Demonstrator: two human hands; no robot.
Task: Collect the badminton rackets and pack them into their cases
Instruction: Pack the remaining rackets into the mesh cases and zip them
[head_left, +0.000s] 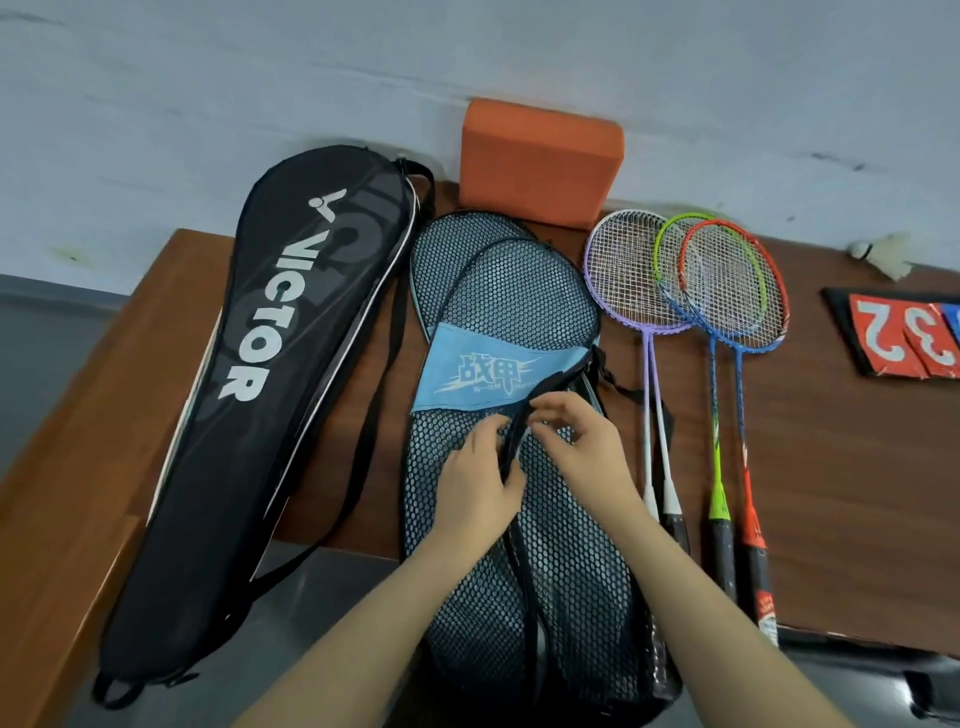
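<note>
A blue-and-black mesh racket case (519, 312) lies in the middle of the wooden table (857, 467), with a second mesh case (447, 244) under it. My left hand (480, 483) and my right hand (584, 441) pinch the black zipper edge (519, 431) of the top case. A big black Victor case (270, 364) lies to the left. To the right lie purple rackets (623, 270), a green-and-blue racket (670, 244) and a red-and-blue racket (737, 286), handles toward me.
An orange foam block (540, 161) leans against the wall behind the cases. A white shuttlecock (883, 254) lies at the far right. Red score cards (904, 338) with numbers lie at the right edge. The cases overhang the table's front edge.
</note>
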